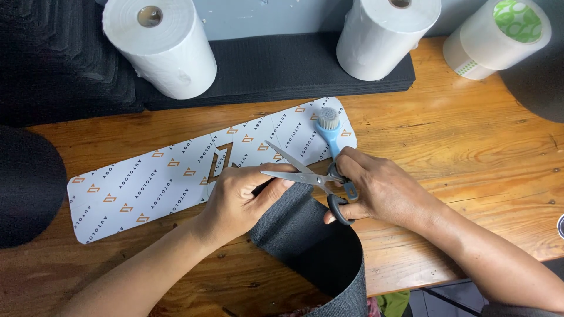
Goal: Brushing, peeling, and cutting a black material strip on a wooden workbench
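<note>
Here, right hand (379, 191) grips one pair of scissors (305, 175), left hand (238, 202) pinches one dark strip (305, 235); three rolls behind.

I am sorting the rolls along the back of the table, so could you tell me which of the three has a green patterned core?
It is the roll of clear tape at the far right corner. The other two, the left white roll and the middle white roll, are plain white paper with small, dull cores.

Both forearms coming in from the bottom edge, angled toward each other. Left hand (235, 202) palm-down, fingers (271, 183) curled and pinching. Right hand (376, 191) knuckles-up, thumb and fingers hooked through loops, wrist bent slightly inward. Hands just beside each other.
</note>
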